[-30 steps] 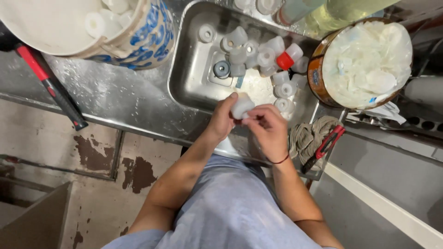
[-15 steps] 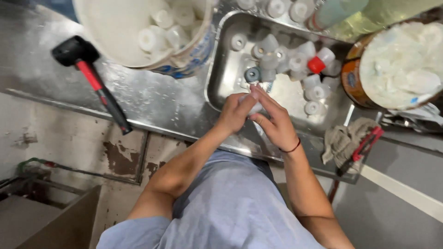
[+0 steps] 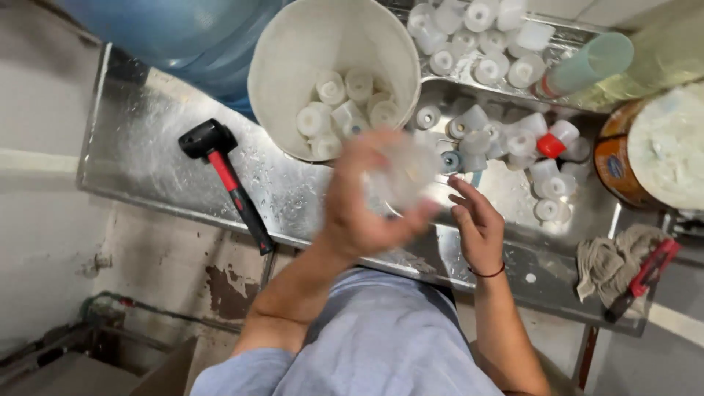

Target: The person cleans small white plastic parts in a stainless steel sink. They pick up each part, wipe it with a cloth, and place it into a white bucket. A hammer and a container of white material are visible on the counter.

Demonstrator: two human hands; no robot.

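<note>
So my left hand [image 3: 359, 198] has its fingers curled around a pale, see-through plastic cap [image 3: 403, 176], clamped on it as far as I can tell, though the whole thing is smeared with motion blur so I can't make out exactly how the fingertips sit. It's up in the air just off the near rim of the white bucket [image 3: 271, 110], which has a bunch of the same whitish caps [image 3: 341, 106] lying in the bottom. My right hand [image 3: 477, 224] is empty, fingers loosely spread and slightly bent, hovering over the near edge of the steel sink basin [image 3: 513, 198], where a pile of loose caps [image 3: 528, 150] sits toward the far side with one red cap [image 3: 551, 145] mixed in. More caps are lined up on the ledge along the far edge of the bench [image 3: 147, 147]. I'd say the step in hand is moving one cap from the basin side toward the bucket, so what comes next seems to call for getting the cap over the bucket mouth and opening the fingers, while the free hand drops to the pile for another. Other stuff around: a black-headed mallet with a red handle [image 3: 224, 172] on the left of the bench, a grey rag [image 3: 612, 260] at the near right corner, a big blue water jug [image 3: 169, 37] behind the bucket.
</note>
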